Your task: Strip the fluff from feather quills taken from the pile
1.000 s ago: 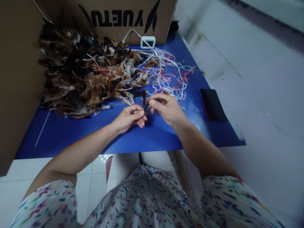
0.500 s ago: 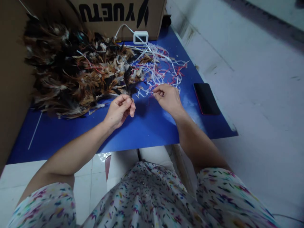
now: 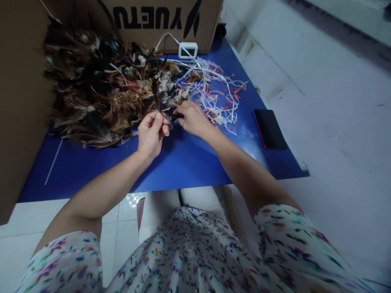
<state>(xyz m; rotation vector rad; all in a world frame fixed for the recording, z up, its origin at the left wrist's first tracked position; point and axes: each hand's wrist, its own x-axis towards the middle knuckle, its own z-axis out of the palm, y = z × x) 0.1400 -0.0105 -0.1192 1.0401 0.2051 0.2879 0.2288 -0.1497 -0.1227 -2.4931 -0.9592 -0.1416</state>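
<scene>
Head camera view, and two bare hands are at work over one blue table (image 3: 195, 171). Left hand (image 3: 150, 134) has its thumb and forefinger pinched on a dark feather piece (image 3: 158, 101), held up just in front of the feather heap (image 3: 113, 97); its dark tip blends into the plumage behind, so whether that's one feather or several I can't tell. Right hand (image 3: 194, 119) is at the heap's front right end, thumb and forefinger parted, the other fingers partly hidden; against those black feathers I can't tell if it grips anything.

Counting now: one heap, its feathers overlapping beyond any count, spread from the table's left side to the middle. Right of it, one tangle of white and red strips (image 3: 218, 95), too knotted to number, reaching toward the right edge. One phone (image 3: 270, 129), screen dark, sits by that edge near the front right corner. One white device (image 3: 187, 50) stands toward the back, its display unreadable. One lettered box (image 3: 165, 36), cut off at the top, hides the back edge. One cardboard panel (image 3: 21, 101), also cropped, covers part of the left edge; beside it lies one lone white strip (image 3: 54, 161).
</scene>
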